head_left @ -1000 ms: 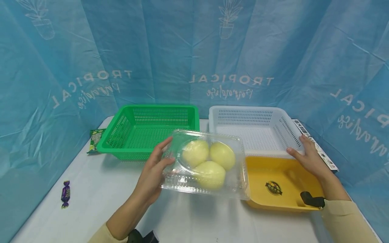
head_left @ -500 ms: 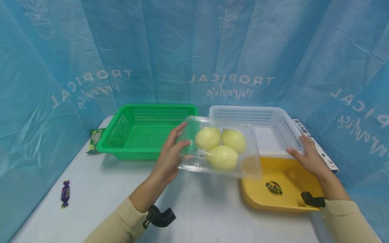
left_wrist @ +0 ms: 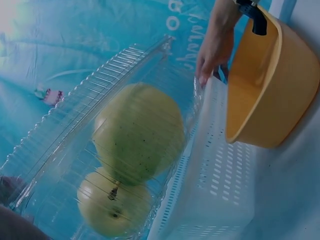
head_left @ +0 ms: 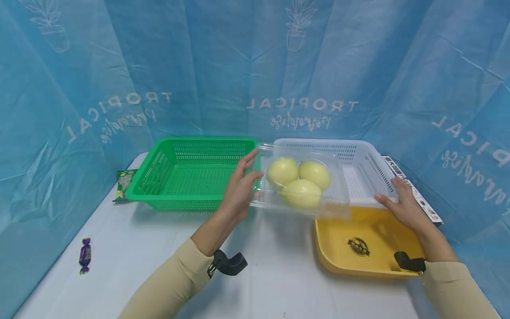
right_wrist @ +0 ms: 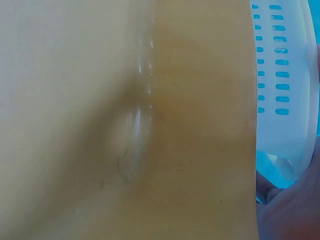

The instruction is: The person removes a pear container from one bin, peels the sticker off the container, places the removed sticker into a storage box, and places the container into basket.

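My left hand (head_left: 239, 190) grips the left end of a clear plastic clamshell box (head_left: 338, 177), thumb on its upper side. Three round, pale yellow-green fruits (head_left: 303, 193) lie inside it. The box is in the air, overlapping the near left part of the white perforated basket (head_left: 360, 173). In the left wrist view, two fruits (left_wrist: 139, 135) show through the ridged plastic, one with a dark stem. My right hand (head_left: 406, 208) holds the near right corner of the white basket, thumb at the front rim and fingers along the right rim; the right wrist view shows only part of it.
A green basket (head_left: 191, 202) stands at the back left, a green snack packet (head_left: 126, 184) beside it. In front of the white basket sits a yellow tub (head_left: 338, 266). A purple wrapped candy (head_left: 85, 255) lies at left. A flat printed box (head_left: 422, 201) is along the right.
My left hand has carried the clamshell box with the fruits away from me and to the right, from over the table's middle to over the white basket's edge. The right hand stays at the corner.
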`<state>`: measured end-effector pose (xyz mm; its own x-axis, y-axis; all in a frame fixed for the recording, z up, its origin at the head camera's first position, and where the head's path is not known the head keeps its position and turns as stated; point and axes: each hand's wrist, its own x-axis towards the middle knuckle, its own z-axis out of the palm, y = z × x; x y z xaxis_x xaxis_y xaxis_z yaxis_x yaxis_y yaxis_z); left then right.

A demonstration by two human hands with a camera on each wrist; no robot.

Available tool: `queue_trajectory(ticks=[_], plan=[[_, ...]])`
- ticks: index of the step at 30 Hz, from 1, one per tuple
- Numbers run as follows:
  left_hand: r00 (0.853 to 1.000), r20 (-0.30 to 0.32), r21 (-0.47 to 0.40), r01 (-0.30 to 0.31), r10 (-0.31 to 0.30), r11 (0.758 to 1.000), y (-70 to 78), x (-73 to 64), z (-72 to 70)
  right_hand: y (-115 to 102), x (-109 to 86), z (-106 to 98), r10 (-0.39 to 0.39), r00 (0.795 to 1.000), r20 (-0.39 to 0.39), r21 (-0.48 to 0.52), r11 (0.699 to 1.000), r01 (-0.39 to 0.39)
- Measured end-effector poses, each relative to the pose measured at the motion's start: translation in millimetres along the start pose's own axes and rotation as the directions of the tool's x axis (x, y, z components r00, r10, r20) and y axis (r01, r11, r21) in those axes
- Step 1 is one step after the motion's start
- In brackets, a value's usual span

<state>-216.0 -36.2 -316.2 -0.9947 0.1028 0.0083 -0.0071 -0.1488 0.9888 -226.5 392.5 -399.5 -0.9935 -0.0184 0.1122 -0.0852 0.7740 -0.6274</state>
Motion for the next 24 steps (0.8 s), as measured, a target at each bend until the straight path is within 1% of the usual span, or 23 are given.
queue_trajectory(ticks=[4, 9, 14, 21, 24], plan=[[1.000, -0.008, 0.000, 0.000, 0.000, 1.000, -1.6, 8.4, 4.0, 0.2, 0.1, 0.6, -0.017, 1.000, -0.012, -0.002, 1.000, 0.017], [1.000, -0.028, -0.007, -0.003, 0.003, 1.000, -4.2, 18.3, 10.1, 0.3, -0.5, 1.1, -0.009, 1.000, 0.000, -0.015, 1.000, 0.009], [1.000, -0.026, -0.032, -0.004, 0.003, 0.999, -6.2, 25.7, 19.3, 0.7, -0.1, 0.3, -0.003, 1.000, 0.006, -0.019, 1.000, 0.003], [1.000, -0.025, -0.022, -0.018, 0.018, 1.000, -9.0, 35.8, 29.9, 0.8, 0.7, 0.1, -0.010, 1.000, -0.007, -0.004, 1.000, 0.010], [0.999, -0.036, -0.015, -0.022, 0.022, 1.000, -11.2, 40.0, 33.6, 0.2, 0.8, 0.3, -0.006, 1.000, -0.008, -0.004, 1.000, 0.006]])
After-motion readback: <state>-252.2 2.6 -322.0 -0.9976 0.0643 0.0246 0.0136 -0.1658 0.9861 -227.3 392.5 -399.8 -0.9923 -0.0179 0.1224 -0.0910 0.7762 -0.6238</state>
